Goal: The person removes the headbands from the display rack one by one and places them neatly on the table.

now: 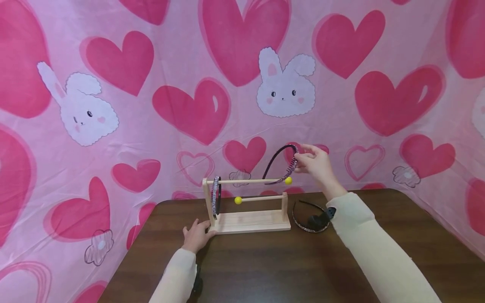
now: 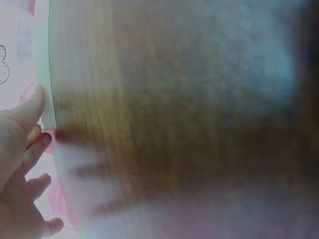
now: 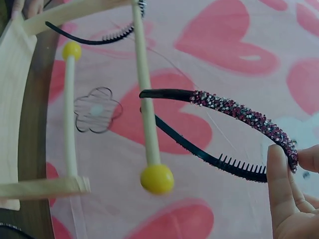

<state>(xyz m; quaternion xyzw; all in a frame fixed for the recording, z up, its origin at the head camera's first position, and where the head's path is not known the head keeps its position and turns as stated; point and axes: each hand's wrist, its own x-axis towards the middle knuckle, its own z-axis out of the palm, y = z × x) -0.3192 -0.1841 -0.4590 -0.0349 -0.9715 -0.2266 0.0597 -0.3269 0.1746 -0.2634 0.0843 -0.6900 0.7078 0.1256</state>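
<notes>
My right hand (image 1: 316,166) pinches a black toothed headband (image 3: 244,117) with pink and silver sparkles by its curved top. The headband's open ends straddle the upper rod (image 3: 146,117) of a wooden rack (image 1: 250,221), near the yellow ball (image 3: 157,179) at the rod's tip. A silvery headband (image 1: 214,195) hangs on that rod by the left post. At the rack's left end my left hand (image 1: 198,236) grips the corner of the base, thumb (image 2: 35,102) along its edge, other fingers spread. A third headband (image 1: 303,227) lies on the table, partly hidden behind the right wrist camera.
The rack's shorter lower rod (image 1: 261,198) ends in another yellow ball (image 1: 238,200), pointing left. The rack stands on a dark wooden table (image 1: 257,269). Behind the table hangs a pink cloth (image 1: 178,50) with hearts and rabbits.
</notes>
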